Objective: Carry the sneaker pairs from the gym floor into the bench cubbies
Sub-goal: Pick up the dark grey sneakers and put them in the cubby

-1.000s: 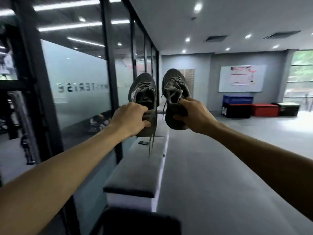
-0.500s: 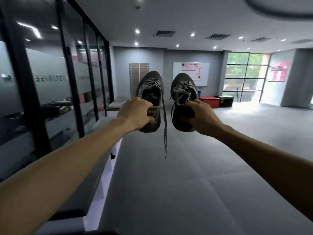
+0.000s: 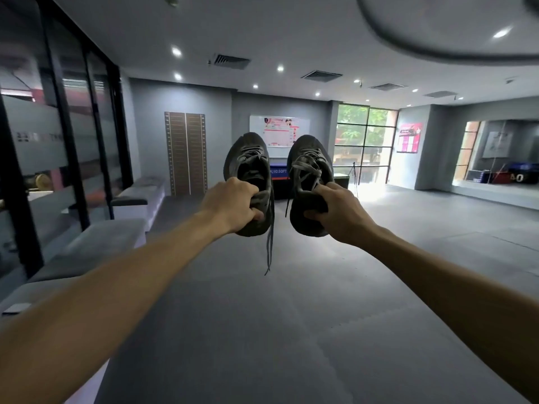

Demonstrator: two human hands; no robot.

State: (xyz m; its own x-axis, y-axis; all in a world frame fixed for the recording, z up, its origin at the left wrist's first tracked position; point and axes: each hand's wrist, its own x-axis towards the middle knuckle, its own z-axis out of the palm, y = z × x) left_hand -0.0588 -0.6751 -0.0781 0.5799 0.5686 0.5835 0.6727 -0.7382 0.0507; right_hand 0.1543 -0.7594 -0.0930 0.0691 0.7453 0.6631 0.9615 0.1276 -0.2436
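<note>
Head view shows grey foam-mat gym floor (image 3: 262, 330) running to the far wall, with padded benches (image 3: 99, 243) lined along the glass partition (image 3: 58, 135) at left. Both bare arms reach forward at chest height. Left hand (image 3: 233, 204) curls tight round the heel collar of the left grey sneaker (image 3: 249, 170); right hand (image 3: 339, 212) grips the right grey sneaker (image 3: 310, 170) the same way. Both shoes are held in the air, toes up, just apart. One loose lace (image 3: 269, 246) dangles from the left shoe.
</note>
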